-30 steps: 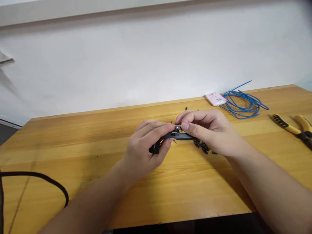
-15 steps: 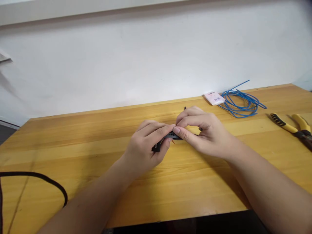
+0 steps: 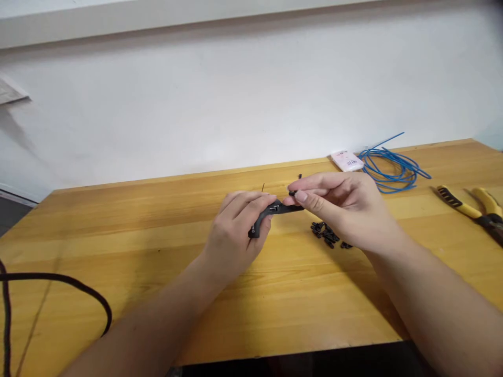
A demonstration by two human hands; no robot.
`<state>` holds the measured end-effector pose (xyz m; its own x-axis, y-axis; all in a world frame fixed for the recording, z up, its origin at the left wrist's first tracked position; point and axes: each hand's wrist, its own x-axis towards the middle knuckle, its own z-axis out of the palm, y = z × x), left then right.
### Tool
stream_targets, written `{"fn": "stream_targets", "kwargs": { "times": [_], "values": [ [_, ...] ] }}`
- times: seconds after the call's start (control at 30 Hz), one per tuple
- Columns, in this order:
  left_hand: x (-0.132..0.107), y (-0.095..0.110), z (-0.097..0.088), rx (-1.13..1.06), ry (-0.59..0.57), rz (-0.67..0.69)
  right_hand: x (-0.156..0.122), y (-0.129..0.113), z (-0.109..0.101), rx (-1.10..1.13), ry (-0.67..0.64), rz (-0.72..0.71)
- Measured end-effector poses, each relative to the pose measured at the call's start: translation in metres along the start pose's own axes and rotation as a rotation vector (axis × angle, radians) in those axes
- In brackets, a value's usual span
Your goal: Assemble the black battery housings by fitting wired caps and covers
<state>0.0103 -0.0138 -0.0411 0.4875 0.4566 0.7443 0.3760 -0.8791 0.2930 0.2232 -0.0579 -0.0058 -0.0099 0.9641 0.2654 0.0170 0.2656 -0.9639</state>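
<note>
My left hand (image 3: 231, 228) is closed around a curved black handheld piece (image 3: 284, 209) that has a small slot in its side and white lettering at its lower end. Its exact kind does not show. Between the thumb and fingertips of my right hand (image 3: 346, 204) is a small black part (image 3: 292, 192), just above the far end of the curved piece. I cannot tell whether the two touch. Below my right hand lies a pile of small black parts (image 3: 329, 238) on the wooden table (image 3: 165, 309), some of it hidden by the hand.
To the right lie pliers (image 3: 463, 204) with yellow-and-black handles. A coil of blue wire (image 3: 393, 170) and a small white packet (image 3: 347, 161) sit by the wall. One loose black bit (image 3: 300, 176) is near the back edge. A black cable (image 3: 70, 280) loops at left.
My right hand has pulled back slightly to the right, and the small black part now shows in its fingers. The curved piece and the pile are more exposed.
</note>
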Motion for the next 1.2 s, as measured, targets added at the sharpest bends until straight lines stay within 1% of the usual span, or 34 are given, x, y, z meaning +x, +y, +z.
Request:
{"fn": "stream_targets", "kwargs": {
  "times": [0.13,0.2,0.3,0.4,0.47,0.53,0.63,0.87,1.03,1.2],
  "values": [
    [-0.001,-0.002,0.002,0.026,0.015,-0.019,-0.002,0.003,0.003,0.014,-0.042,0.101],
    [-0.001,-0.004,0.002,0.039,0.024,-0.012,-0.003,0.005,0.004,-0.014,-0.053,0.102],
    [-0.002,-0.005,0.002,0.030,0.025,0.008,-0.003,0.007,0.006,-0.116,-0.071,-0.005],
    [-0.001,-0.004,0.001,-0.004,0.034,0.022,-0.002,0.012,0.009,-0.197,-0.024,-0.131],
    [0.000,-0.003,0.001,-0.009,0.044,0.026,-0.002,0.015,0.010,-0.206,0.004,-0.164],
    [0.001,-0.001,0.002,-0.005,0.051,0.029,-0.002,0.017,0.011,-0.204,-0.001,-0.164],
    [0.001,-0.001,0.002,-0.002,0.063,0.033,-0.004,0.017,0.011,-0.200,-0.019,-0.140],
    [-0.001,-0.001,0.005,-0.039,0.056,0.035,-0.004,0.016,0.013,-0.164,0.016,-0.046],
    [-0.002,-0.001,0.004,-0.045,0.047,0.034,-0.003,0.016,0.011,-0.079,-0.013,0.035],
    [-0.001,-0.001,0.004,-0.043,0.062,0.046,-0.003,0.014,0.009,-0.054,-0.027,0.105]
  ]
}}
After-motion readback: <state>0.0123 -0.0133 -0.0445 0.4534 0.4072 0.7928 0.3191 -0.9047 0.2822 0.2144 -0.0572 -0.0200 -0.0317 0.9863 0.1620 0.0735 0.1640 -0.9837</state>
